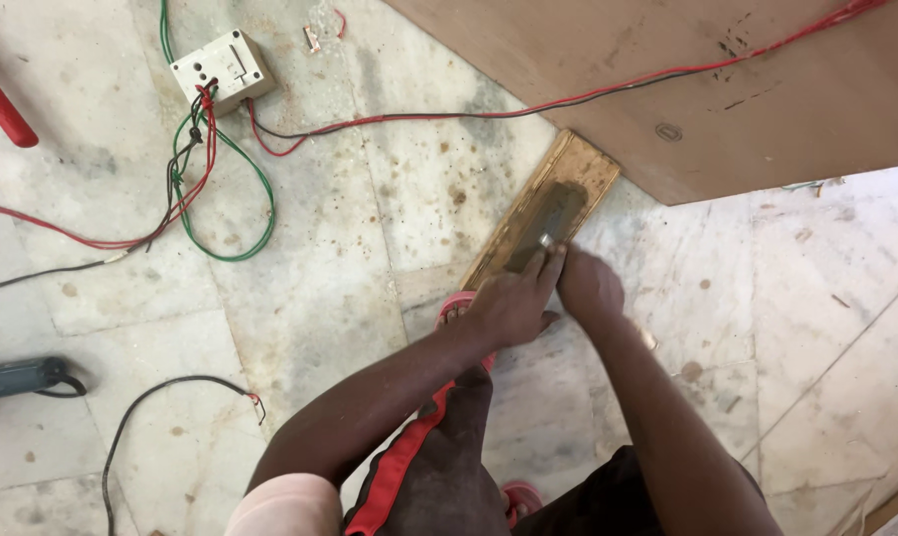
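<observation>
my left hand and right hand side by side, fingertips pinching small metal piece on wooden strip just ahead, flat on marble floor. i judge strip stiff, light; grip by long edges. plywood sheet beyond.

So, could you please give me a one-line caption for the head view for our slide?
Both hands, left hand and right hand, press a small metal piece onto a narrow wooden strip lying on the marble floor.
</observation>
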